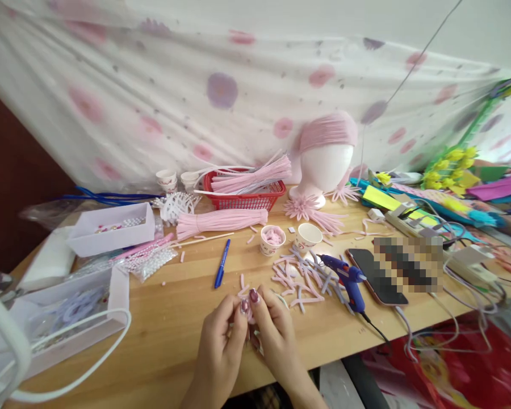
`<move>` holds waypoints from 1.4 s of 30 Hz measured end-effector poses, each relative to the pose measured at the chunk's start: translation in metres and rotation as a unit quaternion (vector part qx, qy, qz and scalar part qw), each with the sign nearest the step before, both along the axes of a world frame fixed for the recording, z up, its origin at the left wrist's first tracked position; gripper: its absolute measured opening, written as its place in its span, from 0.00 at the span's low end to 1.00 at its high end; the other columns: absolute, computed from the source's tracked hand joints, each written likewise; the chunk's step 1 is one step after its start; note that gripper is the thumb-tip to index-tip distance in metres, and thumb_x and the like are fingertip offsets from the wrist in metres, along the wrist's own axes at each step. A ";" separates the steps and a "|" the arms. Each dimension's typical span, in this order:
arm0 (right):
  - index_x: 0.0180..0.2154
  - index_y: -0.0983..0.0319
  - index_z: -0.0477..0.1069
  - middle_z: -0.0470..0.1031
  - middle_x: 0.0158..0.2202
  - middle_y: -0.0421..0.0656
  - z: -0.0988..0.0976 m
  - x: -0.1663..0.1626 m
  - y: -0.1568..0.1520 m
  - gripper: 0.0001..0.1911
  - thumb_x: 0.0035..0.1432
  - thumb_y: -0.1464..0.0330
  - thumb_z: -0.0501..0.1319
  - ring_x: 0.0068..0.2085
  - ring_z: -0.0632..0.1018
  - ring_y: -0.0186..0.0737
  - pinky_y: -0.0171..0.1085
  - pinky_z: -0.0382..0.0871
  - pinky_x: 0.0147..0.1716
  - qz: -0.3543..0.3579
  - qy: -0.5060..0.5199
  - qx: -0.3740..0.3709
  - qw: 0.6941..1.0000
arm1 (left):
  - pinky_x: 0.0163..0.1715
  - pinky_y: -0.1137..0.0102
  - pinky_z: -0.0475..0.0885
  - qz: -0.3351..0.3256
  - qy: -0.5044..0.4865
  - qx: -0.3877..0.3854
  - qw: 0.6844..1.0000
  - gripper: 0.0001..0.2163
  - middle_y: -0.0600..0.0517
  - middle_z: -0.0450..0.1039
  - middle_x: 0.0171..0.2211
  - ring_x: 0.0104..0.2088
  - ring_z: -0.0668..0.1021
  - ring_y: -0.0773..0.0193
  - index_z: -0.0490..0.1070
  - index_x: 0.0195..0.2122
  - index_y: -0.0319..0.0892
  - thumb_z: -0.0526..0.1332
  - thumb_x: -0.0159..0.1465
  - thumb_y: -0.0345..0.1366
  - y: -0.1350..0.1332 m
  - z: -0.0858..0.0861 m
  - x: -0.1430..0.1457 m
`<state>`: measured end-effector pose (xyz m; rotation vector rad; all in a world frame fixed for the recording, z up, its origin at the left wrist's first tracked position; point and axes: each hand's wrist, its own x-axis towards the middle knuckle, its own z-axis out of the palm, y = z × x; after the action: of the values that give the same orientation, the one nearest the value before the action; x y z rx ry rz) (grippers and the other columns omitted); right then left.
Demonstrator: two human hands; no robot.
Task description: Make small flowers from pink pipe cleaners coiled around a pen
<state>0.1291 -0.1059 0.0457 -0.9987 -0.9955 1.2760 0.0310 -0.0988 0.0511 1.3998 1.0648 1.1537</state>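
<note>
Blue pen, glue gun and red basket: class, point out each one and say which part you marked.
Blue pen (222, 264): head view, middle of its barrel.
Glue gun (350, 278): head view, blue body near the handle.
Red basket (247, 203): head view, front mesh wall.

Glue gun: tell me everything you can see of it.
The glue gun is blue, apparently plastic, lying unheld on the table. Its nozzle end points left; its grip extends toward the near edge, with a black cord leaving the grip's end. Fuzzy strips lie along its left; the phone is close on its right, contact unclear.
</note>
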 end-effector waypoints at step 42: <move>0.29 0.61 0.62 0.66 0.21 0.34 0.009 -0.013 0.063 0.17 0.66 0.57 0.57 0.18 0.71 0.27 0.23 0.66 0.14 0.151 0.071 -0.058 0.984 | 0.26 0.74 0.71 -0.143 -0.079 -0.146 0.976 0.15 0.56 0.64 0.25 0.25 0.72 0.67 0.63 0.29 0.43 0.53 0.69 0.45 0.064 0.020 -0.053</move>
<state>0.1157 -0.0429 0.0543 -0.8515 -0.9948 1.6495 -0.0223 -0.0343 0.0710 1.1645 0.8483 0.8455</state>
